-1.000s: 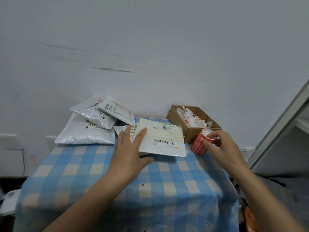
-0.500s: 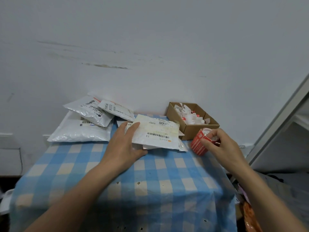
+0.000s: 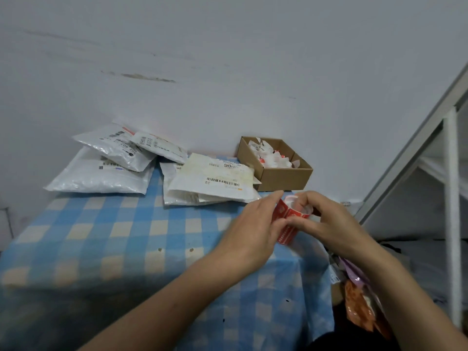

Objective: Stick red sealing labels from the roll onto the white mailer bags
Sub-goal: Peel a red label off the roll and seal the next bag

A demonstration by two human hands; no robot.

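A roll of red sealing labels [image 3: 287, 221] is held over the table's right side. My right hand [image 3: 326, 224] grips the roll, thumb and fingers curled round it. My left hand [image 3: 253, 228] pinches the roll's loose red end with thumb and fingertips. A white mailer bag with a barcode label [image 3: 215, 182] lies flat just beyond my hands, on top of other flat bags. More white mailer bags [image 3: 101, 173] are piled at the back left.
The table wears a blue checked cloth [image 3: 114, 236]. An open cardboard box [image 3: 283, 174] with white and red scraps stands at the back right by the wall. A white metal frame [image 3: 450, 198] rises on the right. Coloured packets [image 3: 359, 302] lie below the table's right edge.
My left hand let go of the barcode mailer bag and came right to the label roll. The bag now lies flat. My right hand brought the roll slightly nearer.
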